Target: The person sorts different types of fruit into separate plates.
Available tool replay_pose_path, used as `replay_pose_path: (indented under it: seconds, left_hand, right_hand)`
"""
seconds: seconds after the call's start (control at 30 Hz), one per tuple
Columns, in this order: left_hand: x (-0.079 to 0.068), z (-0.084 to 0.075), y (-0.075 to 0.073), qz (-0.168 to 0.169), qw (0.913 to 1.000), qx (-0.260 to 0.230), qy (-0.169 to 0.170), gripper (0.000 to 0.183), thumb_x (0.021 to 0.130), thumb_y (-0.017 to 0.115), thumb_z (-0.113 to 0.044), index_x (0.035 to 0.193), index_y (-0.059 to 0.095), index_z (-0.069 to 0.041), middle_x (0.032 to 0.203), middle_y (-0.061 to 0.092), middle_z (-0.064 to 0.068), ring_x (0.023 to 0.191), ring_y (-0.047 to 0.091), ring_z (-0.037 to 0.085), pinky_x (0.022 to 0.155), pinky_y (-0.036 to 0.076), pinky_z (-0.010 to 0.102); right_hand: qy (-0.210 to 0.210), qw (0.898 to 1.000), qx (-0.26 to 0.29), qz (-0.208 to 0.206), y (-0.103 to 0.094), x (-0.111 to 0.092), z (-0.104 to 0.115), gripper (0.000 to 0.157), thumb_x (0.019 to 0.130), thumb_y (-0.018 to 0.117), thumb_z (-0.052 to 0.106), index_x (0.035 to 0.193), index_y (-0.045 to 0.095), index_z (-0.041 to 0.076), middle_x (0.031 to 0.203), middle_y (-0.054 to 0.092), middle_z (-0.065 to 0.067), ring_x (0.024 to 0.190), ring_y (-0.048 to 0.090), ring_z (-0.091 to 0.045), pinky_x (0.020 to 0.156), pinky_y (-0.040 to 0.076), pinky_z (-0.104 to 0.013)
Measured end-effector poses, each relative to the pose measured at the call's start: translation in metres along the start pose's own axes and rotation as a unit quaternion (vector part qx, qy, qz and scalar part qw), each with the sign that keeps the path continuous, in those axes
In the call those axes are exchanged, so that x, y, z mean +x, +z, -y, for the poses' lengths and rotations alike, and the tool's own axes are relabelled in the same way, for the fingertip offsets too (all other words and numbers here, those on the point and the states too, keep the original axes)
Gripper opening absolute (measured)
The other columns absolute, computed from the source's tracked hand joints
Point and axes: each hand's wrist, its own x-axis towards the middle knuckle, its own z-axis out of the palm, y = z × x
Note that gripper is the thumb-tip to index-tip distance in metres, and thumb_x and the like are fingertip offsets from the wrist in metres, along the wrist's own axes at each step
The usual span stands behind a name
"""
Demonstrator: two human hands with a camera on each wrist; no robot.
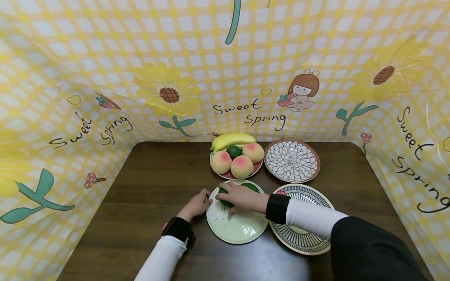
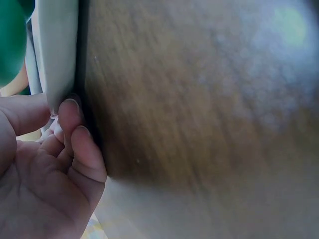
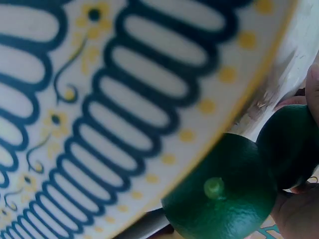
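Observation:
My left hand (image 1: 197, 203) pinches the left rim of a pale green plate (image 1: 242, 230); in the left wrist view the thumb lies over the rim and the curled fingers (image 2: 88, 152) are under it. Reaching across from the right, my right hand (image 1: 242, 198) grips a smooth dark green fruit (image 3: 290, 147) over the plate's upper part. Its fingers hide much of that fruit in the head view. A second dark green fruit (image 3: 219, 191), with a small stem nub, lies right beside it on the plate.
Behind is a fruit plate (image 1: 258, 169) with a banana bunch (image 1: 235, 140), peaches (image 1: 241, 167) and another green fruit (image 1: 233, 152). A brown-rimmed petal plate (image 1: 291, 160) stands to its right. My right forearm crosses above a blue-patterned plate (image 1: 302, 240). Checked cloth (image 1: 197, 50) walls the table.

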Motion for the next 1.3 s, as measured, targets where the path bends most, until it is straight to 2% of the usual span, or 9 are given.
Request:
replay_pose_path:
  seconds: [0.23, 0.53, 0.77, 0.93, 1.07, 1.13, 1.2, 1.3]
  left_hand:
    - [-0.001, -0.003, -0.002, 0.004, 1.0, 0.0, -0.006, 0.014, 0.101, 0.056, -0.008, 0.112, 0.053, 0.001, 0.083, 0.054, 0.008, 0.073, 0.052, 0.018, 0.068, 0.042, 0.027]
    - [0.002, 0.003, 0.001, 0.008, 0.9999, 0.0, -0.011, 0.014, 0.102, 0.056, -0.009, 0.113, 0.053, 0.0, 0.083, 0.055, 0.007, 0.072, 0.051, 0.017, 0.067, 0.041, 0.027]
    - [0.003, 0.005, 0.001, 0.008, 0.9999, -0.002, -0.013, 0.014, 0.101, 0.056, -0.009, 0.113, 0.053, -0.001, 0.083, 0.055, 0.007, 0.072, 0.051, 0.017, 0.067, 0.042, 0.027]
    - [0.004, 0.004, 0.0, 0.006, 1.0, -0.003, -0.004, 0.013, 0.101, 0.056, -0.008, 0.111, 0.053, -0.001, 0.083, 0.053, 0.007, 0.072, 0.051, 0.018, 0.066, 0.041, 0.027]
    - [0.003, 0.005, 0.0, 0.007, 1.0, 0.003, -0.003, 0.013, 0.1, 0.051, -0.002, 0.113, 0.053, 0.0, 0.085, 0.054, 0.009, 0.073, 0.051, 0.019, 0.066, 0.04, 0.028]
    - [0.002, 0.005, 0.0, 0.005, 1.0, 0.002, 0.004, 0.013, 0.099, 0.051, -0.001, 0.112, 0.054, 0.0, 0.085, 0.054, 0.01, 0.073, 0.051, 0.019, 0.066, 0.04, 0.028]
    - [0.003, 0.005, 0.001, -0.003, 0.9999, 0.001, 0.01, 0.012, 0.098, 0.053, -0.001, 0.11, 0.054, 0.001, 0.084, 0.054, 0.009, 0.072, 0.051, 0.019, 0.066, 0.041, 0.028]
    - [0.003, 0.004, 0.002, -0.009, 0.9999, -0.006, 0.014, 0.01, 0.098, 0.058, -0.004, 0.106, 0.055, 0.001, 0.08, 0.053, 0.007, 0.07, 0.049, 0.017, 0.065, 0.04, 0.027]
  right_hand:
    - [0.015, 1.0, 0.014, 0.009, 0.003, 0.002, -0.001, 0.069, 0.079, 0.083, 0.046, 0.138, 0.058, 0.02, 0.151, 0.047, -0.015, 0.136, 0.052, -0.032, 0.104, 0.054, -0.041]
    - [0.014, 1.0, 0.012, 0.011, 0.012, 0.003, -0.002, 0.07, 0.08, 0.082, 0.047, 0.14, 0.058, 0.021, 0.152, 0.047, -0.015, 0.139, 0.05, -0.032, 0.106, 0.053, -0.039]
    - [0.005, 1.0, 0.016, -0.004, 0.005, -0.001, -0.002, 0.073, 0.078, 0.083, 0.048, 0.141, 0.058, 0.02, 0.154, 0.046, -0.019, 0.144, 0.046, -0.034, 0.111, 0.05, -0.042]
    - [-0.007, 0.998, 0.04, -0.038, -0.016, -0.001, -0.006, 0.075, 0.078, 0.082, 0.049, 0.141, 0.058, 0.016, 0.154, 0.047, -0.02, 0.144, 0.047, -0.032, 0.114, 0.047, -0.042]
    - [-0.002, 0.995, 0.041, -0.091, -0.047, 0.004, -0.015, 0.065, 0.086, 0.077, 0.045, 0.137, 0.06, 0.009, 0.146, 0.054, -0.019, 0.134, 0.054, -0.031, 0.109, 0.051, -0.04]
    - [0.017, 0.993, 0.034, -0.114, -0.063, 0.009, -0.024, 0.056, 0.093, 0.074, 0.038, 0.137, 0.06, 0.006, 0.142, 0.056, -0.02, 0.131, 0.056, -0.032, 0.108, 0.051, -0.041]
    - [0.056, 0.99, 0.041, -0.121, -0.078, 0.017, -0.035, 0.049, 0.098, 0.069, 0.028, 0.138, 0.058, 0.003, 0.141, 0.058, -0.021, 0.132, 0.056, -0.034, 0.11, 0.049, -0.043]
    - [0.129, 0.984, 0.067, -0.099, -0.093, 0.032, -0.054, 0.047, 0.102, 0.062, 0.017, 0.144, 0.052, -0.001, 0.144, 0.055, -0.024, 0.137, 0.053, -0.037, 0.116, 0.043, -0.045]
